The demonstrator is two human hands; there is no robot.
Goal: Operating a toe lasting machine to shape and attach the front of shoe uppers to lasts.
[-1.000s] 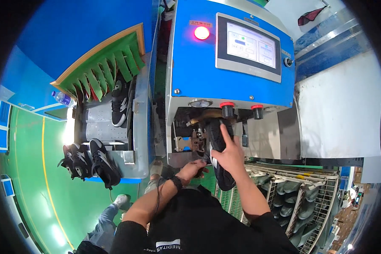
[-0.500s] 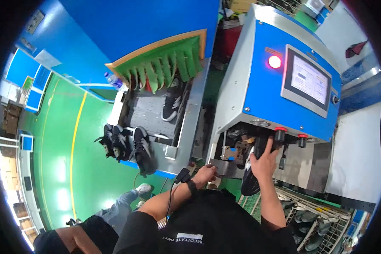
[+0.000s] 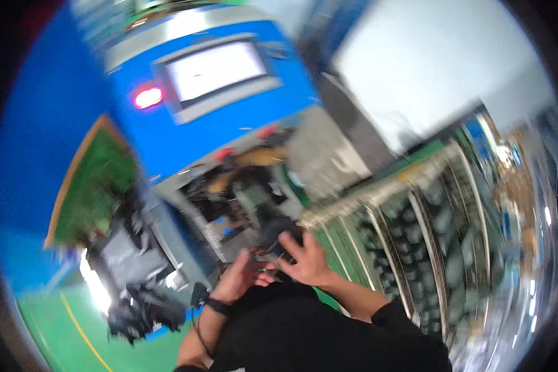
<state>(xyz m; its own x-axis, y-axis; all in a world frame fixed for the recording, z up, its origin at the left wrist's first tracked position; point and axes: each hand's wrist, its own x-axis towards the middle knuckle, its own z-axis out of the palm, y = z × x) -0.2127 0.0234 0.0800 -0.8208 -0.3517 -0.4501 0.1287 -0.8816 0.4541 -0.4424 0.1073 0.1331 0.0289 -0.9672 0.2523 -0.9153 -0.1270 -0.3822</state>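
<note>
Strong motion blur covers the view. My left hand is in front of the blue machine, its smeared fingers stretched toward my right hand. Close beside it, my right hand has its thumb and fingers spread apart next to a dark shape at the machine's lower opening. Whether that shape is a shoe or a machine part, and whether the fingers touch it, I cannot tell. No held thing can be made out in either hand.
A lit screen and a glowing red lamp are on the machine's front. Dark shoes lie on a metal bench at left, by a green strip curtain. A metal rack of dark shoe-shaped pieces stands at right.
The view has swung right, so the machine now appears further left and the rack shows larger. My hands have come together; the right no longer lies along the black-and-white shoe.
</note>
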